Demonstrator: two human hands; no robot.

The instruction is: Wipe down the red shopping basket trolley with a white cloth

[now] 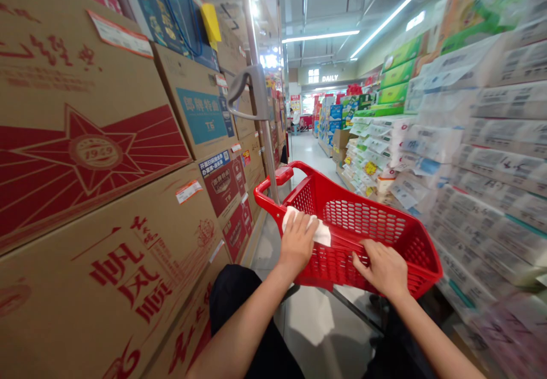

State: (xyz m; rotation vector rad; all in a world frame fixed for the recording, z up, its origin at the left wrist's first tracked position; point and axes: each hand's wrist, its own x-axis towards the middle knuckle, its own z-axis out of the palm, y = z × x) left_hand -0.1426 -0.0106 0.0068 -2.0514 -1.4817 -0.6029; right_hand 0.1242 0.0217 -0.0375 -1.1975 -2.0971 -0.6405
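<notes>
A red plastic shopping cart with perforated sides stands in front of me in the head view, its handle toward the left. My left hand presses a white cloth against the near rim, close to the handle end, with its fingers bent over the cloth. Farther right along the same rim rests my right hand, its fingers curled over the edge and its thumb on the near side. The basket's visible inside holds no goods.
Stacked cardboard cartons rise close on the left, beside a metal pole with a grey bracket. Packs of white tissue are piled on the right. A tiled aisle runs ahead between them.
</notes>
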